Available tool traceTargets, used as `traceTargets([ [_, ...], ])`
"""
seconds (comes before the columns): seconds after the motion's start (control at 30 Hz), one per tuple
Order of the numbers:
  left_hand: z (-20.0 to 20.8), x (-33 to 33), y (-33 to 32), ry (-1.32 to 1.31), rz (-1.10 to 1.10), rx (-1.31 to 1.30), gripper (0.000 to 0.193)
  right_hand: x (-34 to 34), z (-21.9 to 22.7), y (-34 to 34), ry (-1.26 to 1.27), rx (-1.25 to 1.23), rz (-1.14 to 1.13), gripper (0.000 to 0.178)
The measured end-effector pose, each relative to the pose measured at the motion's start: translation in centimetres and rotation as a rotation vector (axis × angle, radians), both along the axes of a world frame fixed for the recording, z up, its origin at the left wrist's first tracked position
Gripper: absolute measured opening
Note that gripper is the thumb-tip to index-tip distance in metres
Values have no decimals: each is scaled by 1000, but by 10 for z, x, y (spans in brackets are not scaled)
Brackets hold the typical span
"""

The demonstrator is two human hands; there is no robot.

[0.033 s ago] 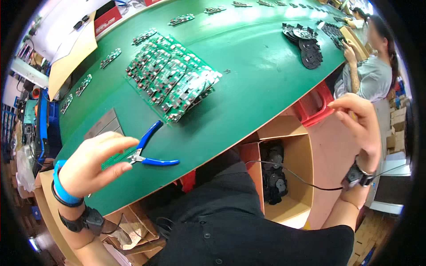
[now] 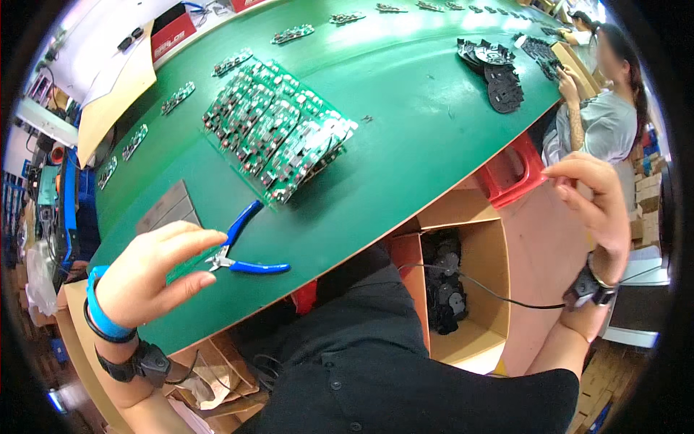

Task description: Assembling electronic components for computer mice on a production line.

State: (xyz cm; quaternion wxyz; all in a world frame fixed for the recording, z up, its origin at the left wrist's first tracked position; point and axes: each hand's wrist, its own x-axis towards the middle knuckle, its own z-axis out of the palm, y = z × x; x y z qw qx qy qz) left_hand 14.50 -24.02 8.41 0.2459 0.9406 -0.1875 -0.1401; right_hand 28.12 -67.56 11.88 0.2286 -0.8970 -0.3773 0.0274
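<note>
My left hand [image 2: 155, 271] hovers at the near left of the green table [image 2: 405, 155]. Its fingers and thumb are apart, with nothing between them. Just past the fingertips lie blue-handled cutting pliers [image 2: 242, 266], jaws toward the hand. Partly hidden behind that hand is a green board piece [image 2: 189, 266]. A stack of populated circuit boards [image 2: 271, 134] sits beyond the pliers. Off the table's right edge I hold my right hand [image 2: 593, 192] raised, index finger and thumb apart and the other fingers curled; no object shows in it. It is nearest a red plastic bin [image 2: 513, 173].
Small boards [image 2: 293, 34] form a spaced row along the far side. Black plastic parts [image 2: 499, 76] are piled at the right, near a seated co-worker [image 2: 600, 119]. Below the edge stands a cardboard box [image 2: 484, 304] with black parts inside. A grey plate [image 2: 170, 206] lies left.
My right hand has shifted slightly to the right. The thumb and fingers of my left hand are slightly wider apart. The pliers and boards lie as before.
</note>
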Motion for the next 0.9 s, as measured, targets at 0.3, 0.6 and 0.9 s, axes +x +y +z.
traceTargets([
  [0.3,-11,55,13,74,-180,-97,39,75,54,-41,-207,-143,-374,22],
  [0.6,0,78,104,54,-100,-275,34,166,132,-21,270,-291,-756,24],
  [0.9,28,81,119,186,470,-472,23,342,258,100,78,-283,-439,30],
])
